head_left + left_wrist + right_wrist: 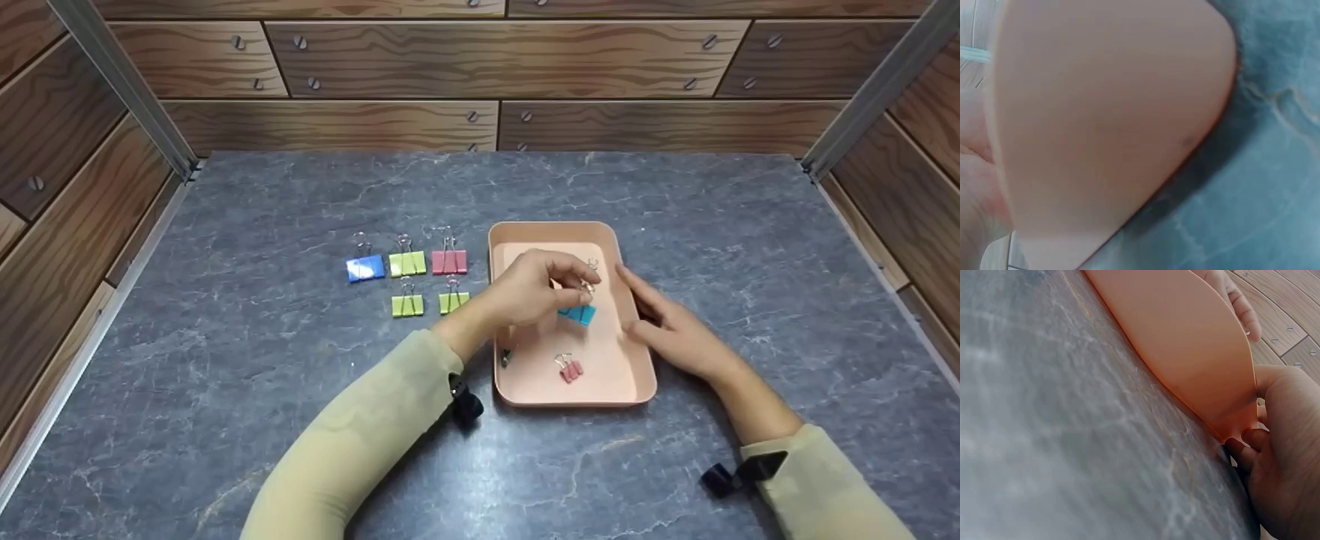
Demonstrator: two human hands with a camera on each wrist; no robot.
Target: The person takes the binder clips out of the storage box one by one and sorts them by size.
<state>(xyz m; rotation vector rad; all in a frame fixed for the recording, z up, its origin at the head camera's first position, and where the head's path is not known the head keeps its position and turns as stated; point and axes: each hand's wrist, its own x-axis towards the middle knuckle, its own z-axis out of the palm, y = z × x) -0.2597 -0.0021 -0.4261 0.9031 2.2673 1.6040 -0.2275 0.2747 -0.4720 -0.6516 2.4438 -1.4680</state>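
My left hand (536, 289) reaches into the pink tray (517, 390) and pinches the wire handles of a light blue binder clip (578, 314). My right hand (679, 341) holds the tray's right side; in the right wrist view, its thumb lies over the rim and its other fingers are curled against the outer wall (1185, 337). Inside the tray lie a small pink binder clip (571, 370) and a dark green clip (506, 358) by the left wall. Another clip's wire handle (592, 264) shows beyond my left fingers; its body is hidden.
Left of the tray, binder clips stand in two rows: a blue one (365, 268), a yellow-green one (407, 263) and a pink one (449, 262) behind, two yellow-green ones (407, 305) in front. Wood-patterned panels (510, 60) border the grey marbled table (300, 195).
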